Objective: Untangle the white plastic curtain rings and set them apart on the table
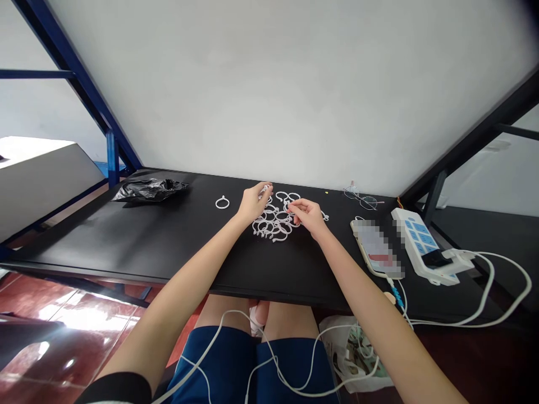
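A loose heap of white plastic rings with small eyelets, like curtain rings [269, 226], lies on the black tabletop [168, 235] in front of me. My left hand [254, 203] is at the heap's far left side, fingers curled around a white ring that is mostly hidden by them. On the right of the heap, my right hand [308, 216] pinches a white ring between thumb and fingertips. One single ring [222, 202] lies apart, left of my left hand. Another ring shows partly behind my right hand.
A crumpled black plastic bag [150, 190] lies at the left. Eyeglasses [361, 197], a phone [376, 247] on a cable and a white power strip [423, 244] are on the right. White cables [278, 365] cross my lap. Blue metal posts [113, 157] stand left.
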Available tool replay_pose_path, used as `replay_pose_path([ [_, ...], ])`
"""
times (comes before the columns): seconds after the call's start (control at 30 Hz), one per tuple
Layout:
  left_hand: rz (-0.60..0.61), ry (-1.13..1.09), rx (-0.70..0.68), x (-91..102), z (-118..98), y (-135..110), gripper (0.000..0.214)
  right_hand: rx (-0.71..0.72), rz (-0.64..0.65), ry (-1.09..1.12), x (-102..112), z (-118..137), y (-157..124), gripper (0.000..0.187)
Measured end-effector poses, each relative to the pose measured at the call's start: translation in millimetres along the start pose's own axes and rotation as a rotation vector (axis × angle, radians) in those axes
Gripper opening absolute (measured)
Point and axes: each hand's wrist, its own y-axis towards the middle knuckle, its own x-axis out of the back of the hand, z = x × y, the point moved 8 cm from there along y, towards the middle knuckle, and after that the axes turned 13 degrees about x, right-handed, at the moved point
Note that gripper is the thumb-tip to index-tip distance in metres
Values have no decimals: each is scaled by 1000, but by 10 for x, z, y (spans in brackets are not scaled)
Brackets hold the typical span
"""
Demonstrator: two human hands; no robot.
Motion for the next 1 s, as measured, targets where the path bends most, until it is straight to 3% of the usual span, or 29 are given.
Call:
replay_pose_path([
  [0.67, 11, -55, 54, -1, -31, -35, 27, 20, 11, -10, 7, -14, 5, 33],
  [1.0, 7, 21, -2, 2, -78, -50, 25, 23, 16, -11, -6, -2, 3, 32],
])
